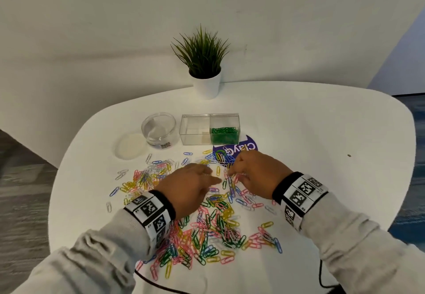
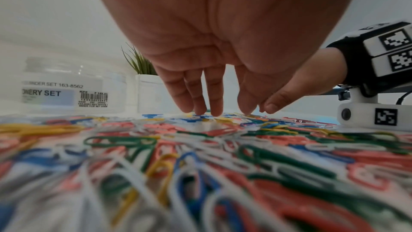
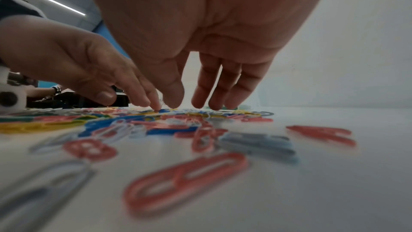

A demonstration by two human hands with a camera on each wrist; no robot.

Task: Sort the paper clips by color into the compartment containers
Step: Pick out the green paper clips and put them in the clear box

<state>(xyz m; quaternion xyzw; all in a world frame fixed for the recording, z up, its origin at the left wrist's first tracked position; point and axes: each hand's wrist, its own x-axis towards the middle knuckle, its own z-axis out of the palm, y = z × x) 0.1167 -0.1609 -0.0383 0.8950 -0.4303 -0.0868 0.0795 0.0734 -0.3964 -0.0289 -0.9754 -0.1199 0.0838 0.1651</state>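
Note:
Many paper clips [image 1: 213, 224] in pink, yellow, green, blue and white lie scattered over the white table [image 1: 322, 144]. A clear two-compartment box [image 1: 195, 129] stands behind them; its right half holds green clips [image 1: 224, 133], its left half looks bare. My left hand [image 1: 215, 177] reaches forward with straight fingers [image 2: 215, 110] touching the clips [image 2: 200, 147]. My right hand [image 1: 231, 175] meets it from the right, its fingertips [image 3: 214, 106] and thumb pointing down onto the clips [image 3: 178, 124] with a gap between them. Neither hand visibly holds a clip.
A round clear jar [image 1: 161, 129] with a label stands left of the box, its lid [image 1: 131, 146] lying beside it. A potted plant [image 1: 207, 82] stands at the back. A purple sticker [image 1: 236, 147] lies under some clips. A black cable [image 1: 161, 284] runs along the near edge.

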